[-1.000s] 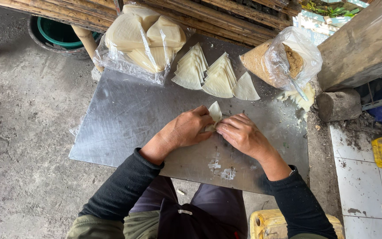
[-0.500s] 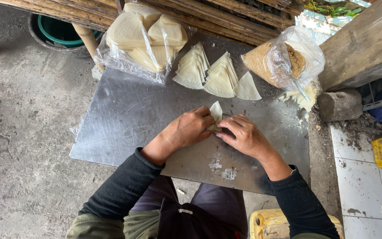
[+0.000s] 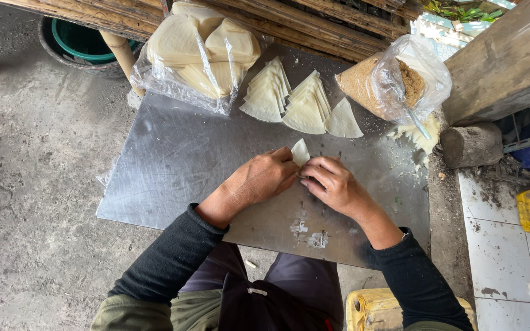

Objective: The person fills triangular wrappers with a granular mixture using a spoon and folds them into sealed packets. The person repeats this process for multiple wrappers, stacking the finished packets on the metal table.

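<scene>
Both hands stay near the middle of the scratched grey metal sheet [image 3: 173, 159], hardly moved since a second ago. The left hand [image 3: 264, 179] and right hand [image 3: 334, 184] are still pinched together on a small pale triangular dough wrapper [image 3: 300, 151], its tip poking up between the fingertips. The fanned pale triangular wrappers [image 3: 295, 101] lie unchanged by the far edge

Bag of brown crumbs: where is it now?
Head view, upper right: the bag of brown crumbs sits at the metal sheet's far right corner, beside the cut wrapper triangles.
</scene>
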